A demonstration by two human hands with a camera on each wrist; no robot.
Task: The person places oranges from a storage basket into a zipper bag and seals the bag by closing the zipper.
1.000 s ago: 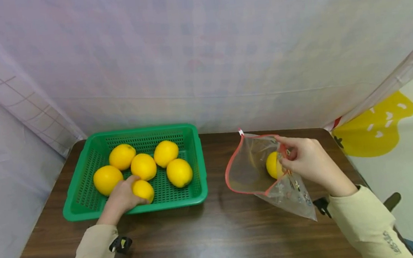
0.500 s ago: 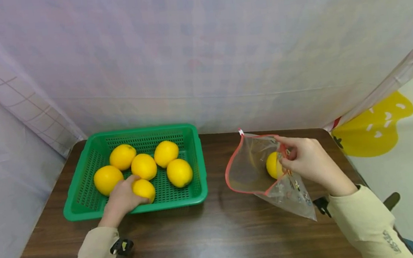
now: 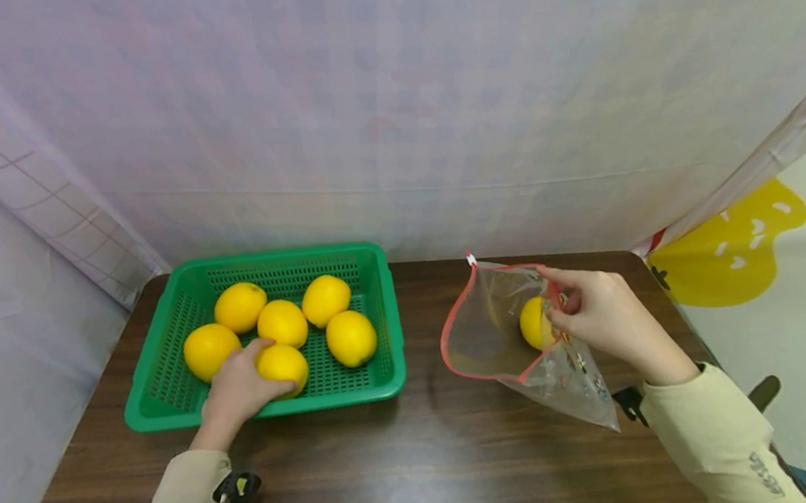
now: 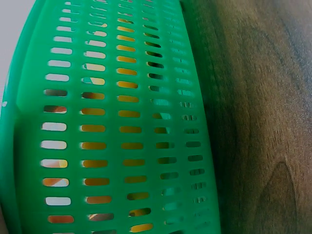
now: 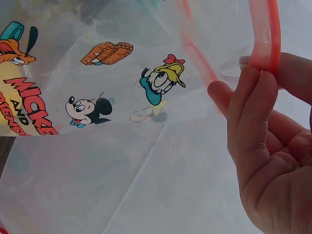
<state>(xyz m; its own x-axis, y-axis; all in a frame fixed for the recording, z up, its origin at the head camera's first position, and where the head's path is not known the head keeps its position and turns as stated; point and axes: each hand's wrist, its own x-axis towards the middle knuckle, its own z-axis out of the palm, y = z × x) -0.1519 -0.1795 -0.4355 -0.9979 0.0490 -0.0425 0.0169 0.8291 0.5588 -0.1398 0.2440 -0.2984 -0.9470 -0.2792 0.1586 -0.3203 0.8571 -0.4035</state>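
Note:
My left hand (image 3: 237, 391) reaches over the near rim of a green plastic basket (image 3: 392, 317), its fingers and thumb curled round a yellow lemon (image 3: 285, 366). Several more lemons (image 3: 351, 338) lie in the basket beside it. The left wrist view shows the basket's slotted side (image 4: 109, 122), which hides the hand. On the right, my right hand (image 3: 594, 310) pinches the red rim of a clear zip bag (image 3: 480, 333) and keeps its mouth wide. Inside the bag sits one lemon (image 3: 532, 324). Cartoon figures on the bag (image 5: 90, 111) show in the right wrist view.
Both basket and bag are at the back of a dark wooden table (image 3: 396, 479). A white slider (image 3: 472, 259) sits at the bag's far corner. A pale curtain (image 3: 376, 124) hangs behind the table. A yellow printed shape (image 3: 738, 251) is at the right.
The lemon in my left hand has shifted a little to the right and up, showing more of itself. My right hand and the bag have stayed put.

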